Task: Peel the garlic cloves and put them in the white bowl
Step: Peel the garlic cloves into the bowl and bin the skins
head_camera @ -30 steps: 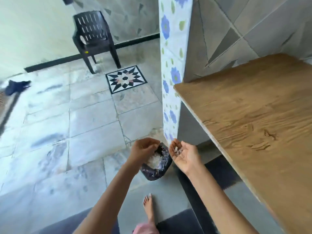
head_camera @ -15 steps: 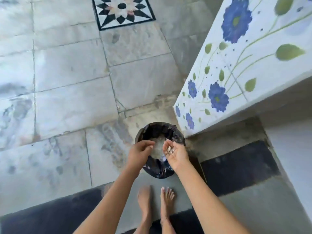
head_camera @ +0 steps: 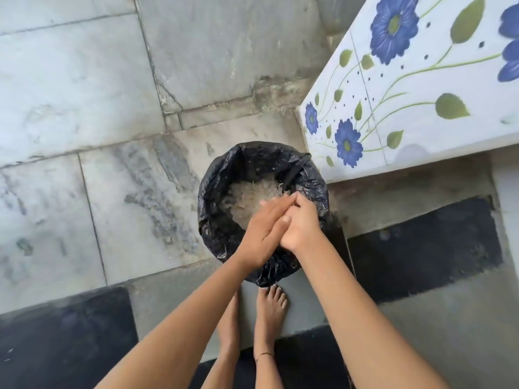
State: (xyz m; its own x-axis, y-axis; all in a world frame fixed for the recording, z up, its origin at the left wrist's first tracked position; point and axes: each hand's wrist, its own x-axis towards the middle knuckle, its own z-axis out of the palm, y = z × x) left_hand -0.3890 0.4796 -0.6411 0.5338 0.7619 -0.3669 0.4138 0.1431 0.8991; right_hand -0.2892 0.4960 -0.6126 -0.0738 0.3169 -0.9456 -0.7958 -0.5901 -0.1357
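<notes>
We see a black bag (head_camera: 222, 178) standing open on the grey stone floor (head_camera: 84, 80). Pale, thin scraps (head_camera: 252, 192) lie inside it. Just beside the bag is a white wall (head_camera: 415, 113) with blue flowers and green leaves. A dark patch (head_camera: 421, 242) marks the floor under that wall.

So I've just got the one feed on this one, the head cam, and it's looking almost straight down from a standing person's head at the stone floor (head_camera: 84, 80). Both forearms come up from the bottom edge, and the left hand (head_camera: 262, 235) and right hand (head_camera: 303, 224) sit pretty much dead centre, fairly close to the lens, over the bin with the black liner (head_camera: 222, 192). It's a wide lens, so it also takes in the bare feet (head_camera: 271, 307) low in frame and the flower-painted tile face (head_camera: 421, 80) across the top right corner.
</notes>
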